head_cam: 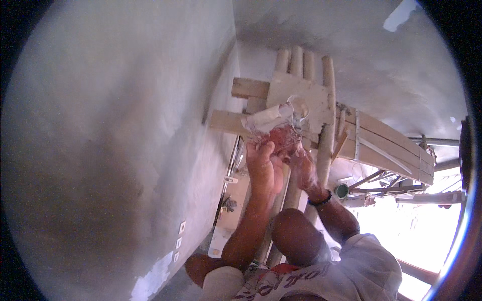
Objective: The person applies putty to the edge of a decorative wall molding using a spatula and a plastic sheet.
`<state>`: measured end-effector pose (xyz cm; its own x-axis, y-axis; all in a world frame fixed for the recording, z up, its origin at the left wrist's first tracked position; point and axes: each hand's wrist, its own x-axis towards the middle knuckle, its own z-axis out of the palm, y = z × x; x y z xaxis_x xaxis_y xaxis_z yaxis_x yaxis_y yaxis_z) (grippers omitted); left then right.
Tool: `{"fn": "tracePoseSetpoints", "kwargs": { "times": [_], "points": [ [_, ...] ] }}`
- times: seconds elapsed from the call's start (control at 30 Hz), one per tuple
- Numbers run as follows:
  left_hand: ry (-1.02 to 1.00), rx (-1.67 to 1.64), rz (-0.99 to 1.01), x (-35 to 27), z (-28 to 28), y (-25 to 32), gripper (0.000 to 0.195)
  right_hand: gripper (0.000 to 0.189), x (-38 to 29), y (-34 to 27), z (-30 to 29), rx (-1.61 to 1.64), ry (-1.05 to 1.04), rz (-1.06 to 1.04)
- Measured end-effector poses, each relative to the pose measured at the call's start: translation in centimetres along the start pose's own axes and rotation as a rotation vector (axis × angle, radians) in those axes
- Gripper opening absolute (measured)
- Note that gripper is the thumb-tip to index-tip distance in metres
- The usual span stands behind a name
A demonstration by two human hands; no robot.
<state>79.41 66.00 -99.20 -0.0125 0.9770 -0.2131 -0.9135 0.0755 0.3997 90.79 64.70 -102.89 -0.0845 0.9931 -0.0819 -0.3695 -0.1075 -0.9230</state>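
Note:
Before me both hands meet at a reddish flat piece smeared with white paste. My left hand grips its lower left side, thumb uppermost. At its lower right edge, my right hand has curled fingers dusted white and a dark band at the wrist. A pale, flat, paste-marked piece adjoins the red one on its far side; blur hides whether they are joined. Just beyond is a clear round container or bag, partly hidden, over a pale board.
Wooden poles and planks form a raised platform under my bent knee. A smooth grey wall with sockets rises at left. Long boards extend right, above a green container and bright opening.

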Motion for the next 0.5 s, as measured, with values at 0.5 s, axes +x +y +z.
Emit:
{"fn": "tracePoseSetpoints", "kwargs": {
  "times": [0.5],
  "points": [
    [0.034,0.270,0.086,-9.5,33.3,14.7,0.034,0.037,-1.8,-36.4,19.6,0.504,0.095,-0.020]
  ]
}}
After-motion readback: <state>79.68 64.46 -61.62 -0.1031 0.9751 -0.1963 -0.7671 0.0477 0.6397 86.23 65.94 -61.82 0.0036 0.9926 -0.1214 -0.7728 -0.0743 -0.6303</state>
